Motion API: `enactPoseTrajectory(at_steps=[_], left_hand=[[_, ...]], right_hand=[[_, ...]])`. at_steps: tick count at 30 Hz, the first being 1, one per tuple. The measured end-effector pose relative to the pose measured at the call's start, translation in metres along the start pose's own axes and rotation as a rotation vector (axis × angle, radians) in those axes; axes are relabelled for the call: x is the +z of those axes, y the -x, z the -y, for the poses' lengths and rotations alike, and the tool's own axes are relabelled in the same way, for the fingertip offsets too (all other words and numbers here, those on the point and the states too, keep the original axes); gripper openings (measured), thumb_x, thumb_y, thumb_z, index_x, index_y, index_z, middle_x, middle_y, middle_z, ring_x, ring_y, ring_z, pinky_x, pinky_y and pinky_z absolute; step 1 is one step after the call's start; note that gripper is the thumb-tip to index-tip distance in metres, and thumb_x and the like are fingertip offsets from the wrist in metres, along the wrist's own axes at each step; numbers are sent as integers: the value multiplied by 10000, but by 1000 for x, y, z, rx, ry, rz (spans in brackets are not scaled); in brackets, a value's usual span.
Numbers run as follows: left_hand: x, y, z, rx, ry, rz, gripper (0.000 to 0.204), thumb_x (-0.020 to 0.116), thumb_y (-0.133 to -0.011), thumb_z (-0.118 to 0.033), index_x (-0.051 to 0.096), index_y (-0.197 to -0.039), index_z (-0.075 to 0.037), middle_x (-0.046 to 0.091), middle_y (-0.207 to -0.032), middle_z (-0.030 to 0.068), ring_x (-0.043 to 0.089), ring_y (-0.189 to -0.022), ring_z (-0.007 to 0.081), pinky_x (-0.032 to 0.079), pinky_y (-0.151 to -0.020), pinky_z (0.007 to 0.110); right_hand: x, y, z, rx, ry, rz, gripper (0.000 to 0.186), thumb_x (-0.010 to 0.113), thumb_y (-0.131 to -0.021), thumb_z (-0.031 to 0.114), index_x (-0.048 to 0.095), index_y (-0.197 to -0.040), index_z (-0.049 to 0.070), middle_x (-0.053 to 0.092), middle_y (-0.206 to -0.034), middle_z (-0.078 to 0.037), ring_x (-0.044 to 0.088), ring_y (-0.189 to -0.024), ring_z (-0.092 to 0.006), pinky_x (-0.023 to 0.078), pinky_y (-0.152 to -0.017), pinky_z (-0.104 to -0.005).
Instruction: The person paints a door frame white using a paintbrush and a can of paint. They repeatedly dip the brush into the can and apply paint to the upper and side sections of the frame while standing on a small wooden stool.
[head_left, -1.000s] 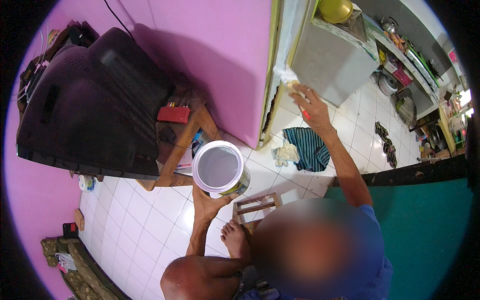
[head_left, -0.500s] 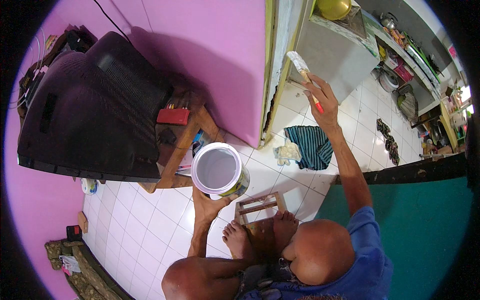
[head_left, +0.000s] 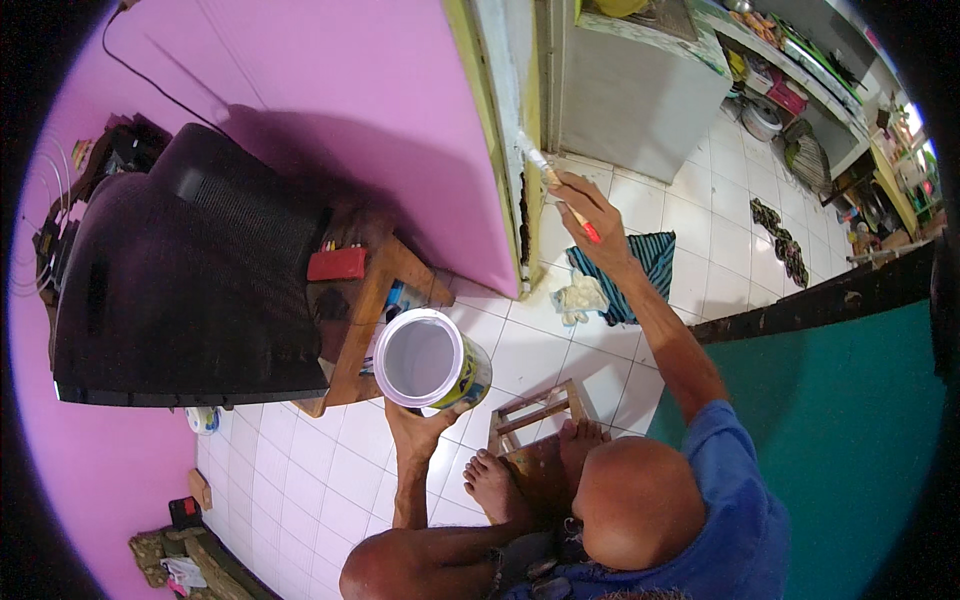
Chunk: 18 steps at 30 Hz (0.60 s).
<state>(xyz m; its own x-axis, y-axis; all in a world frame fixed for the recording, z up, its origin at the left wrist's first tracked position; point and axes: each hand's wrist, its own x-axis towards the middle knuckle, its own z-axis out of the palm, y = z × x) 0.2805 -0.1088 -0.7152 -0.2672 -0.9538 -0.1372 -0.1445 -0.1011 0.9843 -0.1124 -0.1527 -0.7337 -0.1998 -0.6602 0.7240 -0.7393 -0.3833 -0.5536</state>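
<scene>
My left hand (head_left: 420, 422) grips a paint can (head_left: 468, 378) with a white rim from below and the side; pale paint coats its inside. In my right hand (head_left: 590, 215) is a paintbrush (head_left: 550, 178) with a wooden handle, red at its end. The white bristles touch or nearly touch the door frame (head_left: 497, 100), at the pale strip on the edge of the pink wall; exact contact is hard to tell. My right arm reaches forward, with the fingers closed around the brush handle.
A black television (head_left: 190, 290) stands on a wooden table (head_left: 350, 375) at left, with a red box (head_left: 337, 264) on it. Striped cloth (head_left: 652, 270) and a pale rag (head_left: 580, 295) lie on the tiled floor. My feet rest on a small wooden stool (head_left: 540, 465). A teal wall (head_left: 800, 420) is at right.
My right hand has moved left with the paintbrush, bringing its bristles from open space to the door frame. My view has shifted slightly; the can stays in my left hand.
</scene>
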Motion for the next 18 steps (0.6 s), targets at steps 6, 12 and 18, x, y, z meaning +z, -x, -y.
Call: enactPoseTrajectory(at_steps=[6,12,18], left_hand=[[-2,0,3,10,15,0,1012,998,-565,-141,459,-1400,49,622,-1292,163,627,-1182,244,509,-1051,388],[1,-1,3,9,1,3,929,987,-587,-114,508,-1364,58,640,-1266,158,645,-1148,243,531,-1035,389],[9,2,-10,122,72,-41,858,995,-605,-135,557,-1317,56,666,-1223,157,669,-1101,241,558,-991,386]], right_hand=[[9,27,-25,193,-43,-5,321,681,-950,25,677,-1265,86,660,-1312,-146,671,-1187,-312,563,-999,-365],[15,21,-17,153,-79,-22,316,670,-963,39,687,-1272,101,659,-1321,-139,675,-1173,-313,568,-976,-376],[28,29,-37,642,-323,-326,245,645,-998,101,693,-1216,0,715,-1022,-74,698,-858,-128,589,-740,-263]])
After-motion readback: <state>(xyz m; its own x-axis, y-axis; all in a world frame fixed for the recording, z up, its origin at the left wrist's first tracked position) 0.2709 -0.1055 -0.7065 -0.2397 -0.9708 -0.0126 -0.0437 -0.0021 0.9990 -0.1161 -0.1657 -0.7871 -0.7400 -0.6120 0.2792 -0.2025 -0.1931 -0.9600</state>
